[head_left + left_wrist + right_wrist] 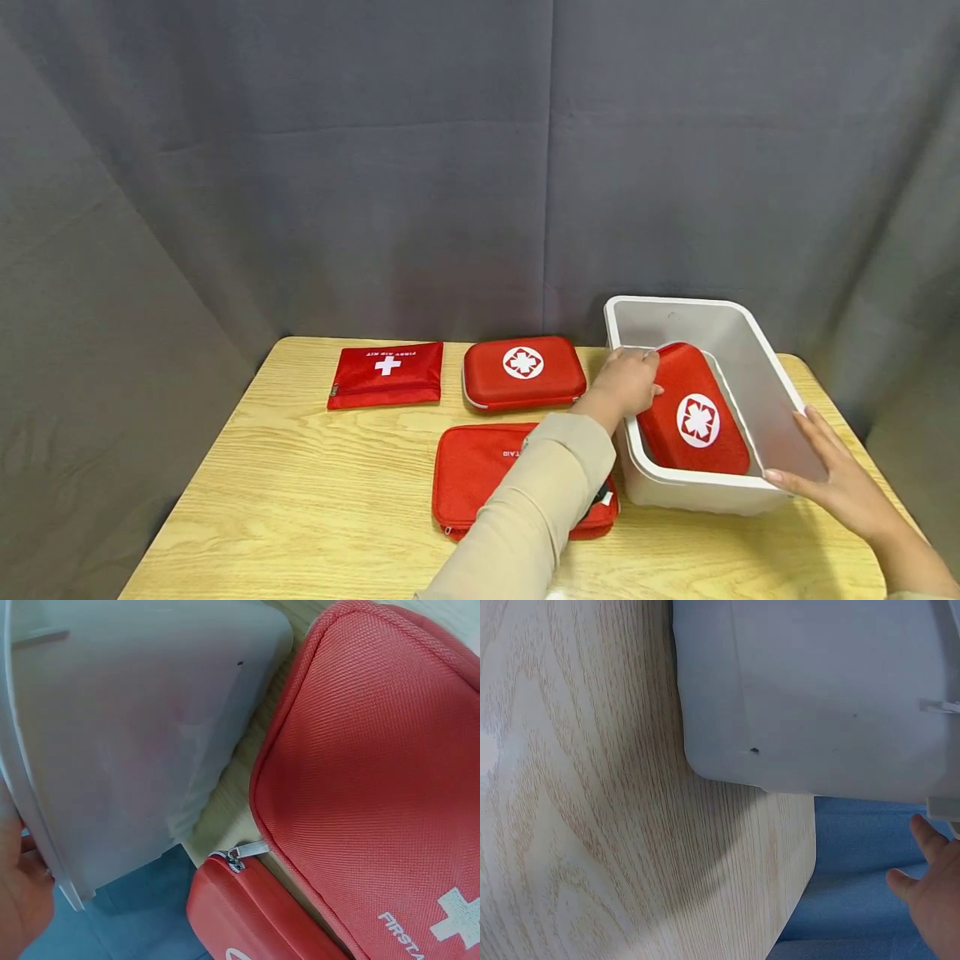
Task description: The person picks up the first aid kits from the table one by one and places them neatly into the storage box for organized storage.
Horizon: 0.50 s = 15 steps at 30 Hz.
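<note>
A red first-aid case [675,417] with a white round emblem lies tilted inside the white plastic bin [693,477]. Over the bin's left rim reaches my left hand [628,382], its curled fingers holding the case's left edge; the fingertips are partly hidden. From the left wrist, that hand [24,900] shows beside the rim, and the bin wall conceals the case. My right hand [847,483] rests at the bin's right rim near the front corner, thumb and fingers spread. In the right wrist view, two extended digits of the right hand [934,881] appear beside the bin.
Left of the bin, a second hard red case [487,375] lies at the back. Nearer, a larger red first-aid pouch [472,475] sits partly under my left forearm. A flat red first-aid pouch [405,383] lies farther left on the wooden table [300,500]. Grey curtains [405,208] stand behind.
</note>
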### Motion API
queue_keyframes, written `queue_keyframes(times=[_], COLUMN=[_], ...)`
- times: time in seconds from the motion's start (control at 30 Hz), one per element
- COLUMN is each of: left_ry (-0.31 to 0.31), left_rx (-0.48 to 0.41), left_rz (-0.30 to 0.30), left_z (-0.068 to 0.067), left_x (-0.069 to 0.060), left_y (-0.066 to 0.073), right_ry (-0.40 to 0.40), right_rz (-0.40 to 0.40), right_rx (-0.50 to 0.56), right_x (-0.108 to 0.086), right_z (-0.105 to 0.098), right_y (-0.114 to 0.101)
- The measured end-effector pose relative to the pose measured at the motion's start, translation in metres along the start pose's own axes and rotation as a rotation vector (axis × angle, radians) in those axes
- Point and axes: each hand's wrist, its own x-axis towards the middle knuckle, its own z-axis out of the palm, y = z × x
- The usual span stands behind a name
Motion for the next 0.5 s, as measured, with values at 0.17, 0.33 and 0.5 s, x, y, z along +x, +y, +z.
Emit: queue_keyframes(times=[0.17,0.33,0.5], left_ry=[-0.024,-0.04,0.006], left_rx=[-0.014,-0.019,-0.123], left_rz=[-0.049,-0.07,-0.027], left_z=[-0.0012,-0.0022,-0.0008], left_x=[-0.0003,-0.0027,-0.0055], left_y=[0.0006,0.0003,-0.0033], right_ry=[-0.005,-0.007,-0.005], right_rz=[0.0,0.005,0.007], right_rx=[-0.011,-0.012,-0.016], right_x=[0.002,0.0013,-0.0009], right_z=[-0.0008,0.0003,-0.0001], right_y=[-0.0008,-0.001,-0.0012])
